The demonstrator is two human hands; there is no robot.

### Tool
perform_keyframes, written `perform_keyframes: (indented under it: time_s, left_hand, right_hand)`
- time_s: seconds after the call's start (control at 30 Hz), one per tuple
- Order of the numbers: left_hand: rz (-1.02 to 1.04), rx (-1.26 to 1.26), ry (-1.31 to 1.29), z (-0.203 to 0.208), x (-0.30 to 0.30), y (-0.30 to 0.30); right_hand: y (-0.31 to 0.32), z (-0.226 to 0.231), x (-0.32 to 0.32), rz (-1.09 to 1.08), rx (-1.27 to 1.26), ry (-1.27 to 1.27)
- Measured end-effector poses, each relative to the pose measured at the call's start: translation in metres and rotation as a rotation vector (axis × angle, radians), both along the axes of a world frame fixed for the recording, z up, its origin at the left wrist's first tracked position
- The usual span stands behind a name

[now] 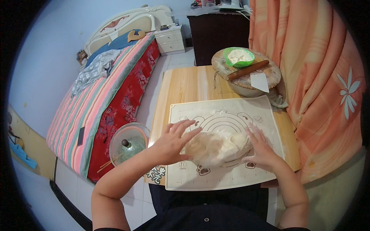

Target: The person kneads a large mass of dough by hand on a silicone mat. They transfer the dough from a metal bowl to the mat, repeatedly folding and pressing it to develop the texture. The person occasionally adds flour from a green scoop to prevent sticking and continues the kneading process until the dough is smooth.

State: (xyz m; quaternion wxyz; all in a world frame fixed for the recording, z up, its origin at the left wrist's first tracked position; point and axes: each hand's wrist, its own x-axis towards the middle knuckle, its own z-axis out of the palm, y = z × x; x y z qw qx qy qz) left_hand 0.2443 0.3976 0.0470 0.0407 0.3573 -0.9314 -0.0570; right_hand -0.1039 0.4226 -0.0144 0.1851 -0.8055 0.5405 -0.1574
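A large, uneven lump of pale dough [217, 149] lies on a cream kneading mat [269, 169] printed with brown rings and paw shapes. At its left end is my left hand [174, 141], fingers spread and thumb close to the dough's edge. My right hand [263, 148] rests along the opposite end with its fingers apart and the thumb at the dough's side. Neither hand is closed round the dough. White flour dusts the dough's upper surface.
On the table's [185, 81] far right corner, a floury round board [219, 63] covers a basin. It carries a green bowl [250, 62] of flour, a wooden rolling pin [248, 70] and a white scraper [259, 82]. A glass-lidded pot [135, 144] stands left; an orange curtain [320, 96] hangs right.
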Motion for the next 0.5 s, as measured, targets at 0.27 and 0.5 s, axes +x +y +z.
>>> perform_keyframes:
  time_s: [0.27,0.5]
  left_hand:
    - [0.202,0.138,0.056,-0.041,-0.022,-0.041]
    - [0.627,0.682,0.734,-0.027,-0.027,-0.079]
  right_hand:
    - [-0.065,-0.023,0.014,-0.121,0.238,-0.103]
    - [-0.123,0.007,0.017,-0.234,0.336,-0.863]
